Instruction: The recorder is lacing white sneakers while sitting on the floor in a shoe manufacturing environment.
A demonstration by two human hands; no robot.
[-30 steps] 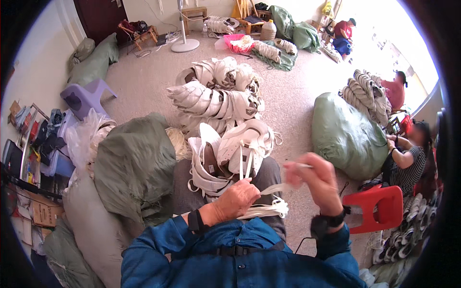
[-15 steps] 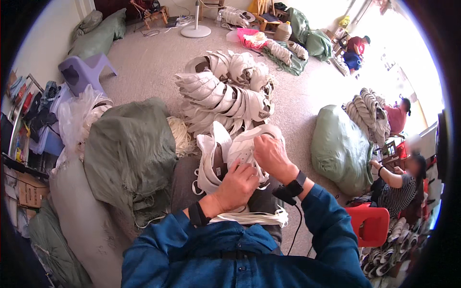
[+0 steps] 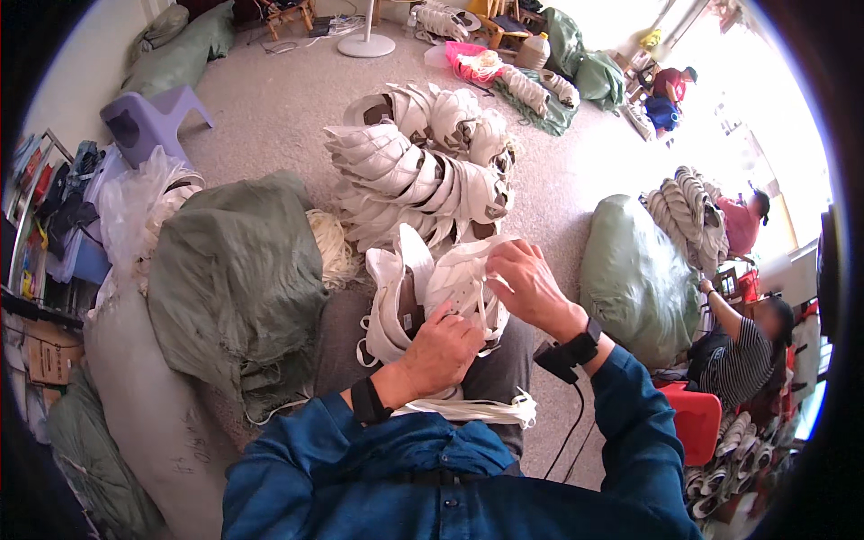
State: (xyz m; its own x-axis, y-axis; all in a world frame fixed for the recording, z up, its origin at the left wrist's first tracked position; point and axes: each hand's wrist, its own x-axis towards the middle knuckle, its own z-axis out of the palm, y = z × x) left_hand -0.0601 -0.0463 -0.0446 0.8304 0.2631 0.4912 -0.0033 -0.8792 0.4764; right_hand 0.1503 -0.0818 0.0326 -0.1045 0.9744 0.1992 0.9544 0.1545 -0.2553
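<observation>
Two white shoe uppers rest on my lap, a left upper (image 3: 387,301) standing open beside a right upper (image 3: 454,277) with punched lace holes. My left hand (image 3: 438,349) has its fingers bent against the near part of the right upper, gripping it. Over the far right side of that upper is my right hand (image 3: 531,286), fingers curled and thumb drawn in. What its fingertips pinch is hard to make out. Thin white lace loops hang by the near edges of both uppers. Across my lap lies a bundle of white laces (image 3: 472,411).
Nested shoe uppers (image 3: 414,175) are heaped on the floor just ahead. A dark green sack (image 3: 238,270) stands at left, a pale green sack (image 3: 634,270) at right. Beyond it sits a person in a striped top (image 3: 742,355), near a red stool (image 3: 693,423).
My right hand has moved slightly right, off the upper's opening, and its fingers have loosened a little. The left hand stays nearly in place. The person in stripes has stretched an arm forward.
</observation>
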